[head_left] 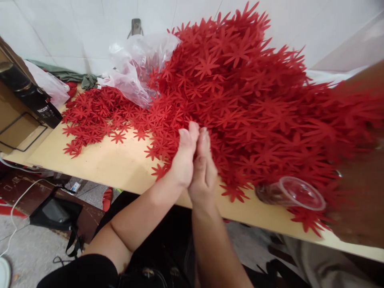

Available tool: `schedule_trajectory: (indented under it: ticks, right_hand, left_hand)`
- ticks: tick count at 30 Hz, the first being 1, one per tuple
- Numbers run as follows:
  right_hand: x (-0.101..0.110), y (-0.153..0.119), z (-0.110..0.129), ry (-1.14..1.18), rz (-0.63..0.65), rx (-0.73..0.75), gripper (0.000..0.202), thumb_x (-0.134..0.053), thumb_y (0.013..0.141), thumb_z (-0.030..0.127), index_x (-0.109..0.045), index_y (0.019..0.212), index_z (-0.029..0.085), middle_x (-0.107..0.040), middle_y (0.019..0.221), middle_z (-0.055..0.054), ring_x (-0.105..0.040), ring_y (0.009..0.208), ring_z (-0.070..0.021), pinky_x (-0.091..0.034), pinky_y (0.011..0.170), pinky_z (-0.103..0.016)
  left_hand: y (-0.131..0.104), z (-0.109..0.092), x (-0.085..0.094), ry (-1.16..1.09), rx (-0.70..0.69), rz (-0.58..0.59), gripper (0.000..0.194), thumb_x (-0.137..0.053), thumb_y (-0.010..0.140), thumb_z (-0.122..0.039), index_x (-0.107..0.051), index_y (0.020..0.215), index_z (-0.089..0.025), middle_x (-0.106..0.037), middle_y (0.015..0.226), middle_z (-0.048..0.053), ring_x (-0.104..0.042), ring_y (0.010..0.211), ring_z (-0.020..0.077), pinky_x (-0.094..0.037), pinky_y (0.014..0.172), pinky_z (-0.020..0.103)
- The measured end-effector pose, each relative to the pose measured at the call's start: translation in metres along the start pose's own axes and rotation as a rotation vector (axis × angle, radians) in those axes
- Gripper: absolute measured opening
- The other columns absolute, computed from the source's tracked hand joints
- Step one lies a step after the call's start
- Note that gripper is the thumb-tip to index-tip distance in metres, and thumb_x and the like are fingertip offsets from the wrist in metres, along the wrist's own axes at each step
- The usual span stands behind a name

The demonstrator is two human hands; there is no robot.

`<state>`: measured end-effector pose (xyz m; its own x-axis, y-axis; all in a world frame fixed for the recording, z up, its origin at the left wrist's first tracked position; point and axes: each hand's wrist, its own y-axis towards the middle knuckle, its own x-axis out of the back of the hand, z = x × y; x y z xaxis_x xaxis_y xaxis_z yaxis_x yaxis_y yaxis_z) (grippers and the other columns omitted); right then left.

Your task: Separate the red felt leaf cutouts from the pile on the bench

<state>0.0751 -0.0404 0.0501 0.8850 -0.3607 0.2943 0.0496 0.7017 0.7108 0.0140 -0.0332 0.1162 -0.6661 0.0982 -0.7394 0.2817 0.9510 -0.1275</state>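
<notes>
My left hand [183, 158] and my right hand [205, 168] are pressed palm to palm above the table's front edge, with their fingers stretched forward. The right thumb lies along the seam between them. Whatever may be between the palms is hidden. Just beyond the fingertips rises a big heap of red star-shaped petal pieces [234, 100], thin and with several narrow lobes each. A smaller pile of the same red pieces [93, 112] spreads over the table to the left.
A clear plastic bag [138, 68] rests between the piles. A clear plastic cup [291, 194] lies on its side at the front right. On the left stand a black vacuum flask [30, 94] and a cardboard box [10, 116]. The wooden table [99, 162] meets a tiled wall.
</notes>
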Motion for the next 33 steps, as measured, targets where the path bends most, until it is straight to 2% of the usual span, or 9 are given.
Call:
schedule_trajectory:
  ticks: [3,8,11,16,20,23,26,30,33]
  right_hand:
    - [-0.008,-0.012,0.009,0.104,0.035,0.030,0.049,-0.021,0.093,0.035,-0.031,0.141,0.029,-0.028,0.152,0.005,-0.020,0.143,-0.0187,-0.014,0.118,-0.052]
    - [0.013,0.019,0.005,0.045,-0.024,-0.010,0.053,-0.016,0.093,0.045,-0.034,0.139,0.028,-0.030,0.151,0.005,-0.017,0.144,-0.0177,-0.010,0.120,-0.048]
    - [0.019,0.027,-0.003,0.013,-0.041,-0.083,0.050,-0.021,0.093,0.044,-0.037,0.138,0.028,-0.031,0.150,0.003,-0.015,0.144,-0.0178,-0.011,0.120,-0.048]
    - [-0.005,-0.011,0.011,0.137,0.026,-0.112,0.047,-0.028,0.093,0.035,-0.029,0.141,0.032,-0.027,0.152,0.004,-0.021,0.143,-0.0184,-0.012,0.119,-0.052]
    - [-0.016,-0.022,0.018,0.280,0.008,-0.235,0.048,-0.031,0.092,0.040,-0.037,0.138,0.029,-0.033,0.150,0.002,-0.023,0.142,-0.0214,-0.014,0.119,-0.052]
    - [-0.007,-0.002,0.003,0.279,-0.083,-0.432,0.054,-0.023,0.091,0.051,-0.052,0.129,0.025,-0.040,0.145,0.000,-0.022,0.143,-0.0231,-0.009,0.120,-0.052]
    - [0.001,0.017,-0.010,0.336,-0.169,-0.568,0.062,-0.022,0.087,0.058,-0.045,0.134,0.025,-0.032,0.150,-0.002,-0.022,0.142,-0.0248,-0.014,0.118,-0.054]
    - [-0.011,0.006,-0.004,0.317,-0.269,-0.513,0.062,-0.027,0.087,0.058,-0.050,0.129,0.018,-0.046,0.141,-0.011,-0.039,0.134,-0.0261,-0.024,0.115,-0.052]
    - [-0.024,-0.016,0.008,0.343,-0.171,-0.417,0.054,-0.034,0.087,0.052,-0.049,0.127,0.020,-0.051,0.136,-0.012,-0.048,0.127,-0.0238,-0.033,0.111,-0.050]
  left_hand:
    - [0.010,-0.003,0.002,-0.069,0.057,-0.104,0.059,-0.003,0.093,-0.042,-0.019,0.145,-0.019,-0.024,0.153,-0.004,-0.020,0.141,0.0077,-0.014,0.116,0.024]
    - [-0.010,0.019,-0.005,0.002,0.070,0.054,0.054,-0.007,0.094,-0.026,-0.027,0.143,-0.016,-0.033,0.150,-0.001,-0.023,0.141,0.0088,-0.014,0.118,0.024]
    - [-0.022,0.023,-0.006,0.029,0.095,0.053,0.053,-0.011,0.094,-0.026,-0.023,0.144,-0.016,-0.028,0.152,-0.001,-0.017,0.142,0.0090,-0.015,0.118,0.023]
    - [0.000,0.004,0.010,0.090,0.045,0.007,0.063,-0.002,0.092,-0.046,-0.022,0.145,-0.017,-0.024,0.153,-0.004,-0.017,0.142,0.0075,-0.013,0.118,0.021]
    - [0.012,0.006,0.018,0.184,0.044,-0.109,0.063,-0.003,0.091,-0.047,-0.017,0.146,-0.021,-0.021,0.154,-0.008,-0.016,0.142,0.0061,-0.014,0.117,0.019]
    - [-0.001,0.019,0.015,0.333,-0.033,0.014,0.058,-0.007,0.092,-0.036,-0.013,0.147,-0.017,-0.021,0.154,-0.004,-0.012,0.143,0.0077,-0.011,0.118,0.022]
    - [-0.014,0.030,0.013,0.491,-0.019,0.098,0.062,-0.024,0.092,-0.039,-0.008,0.147,-0.014,-0.011,0.156,0.001,-0.005,0.144,0.0118,-0.006,0.120,0.028]
    - [-0.001,0.027,0.019,0.267,0.024,-0.086,0.049,-0.031,0.091,-0.035,-0.038,0.137,-0.019,-0.038,0.148,0.003,-0.029,0.139,0.0166,-0.022,0.118,0.033]
    - [0.021,0.014,0.026,0.072,0.051,-0.262,0.045,-0.025,0.092,-0.034,-0.047,0.127,-0.015,-0.052,0.136,0.008,-0.043,0.131,0.0196,-0.034,0.112,0.035]
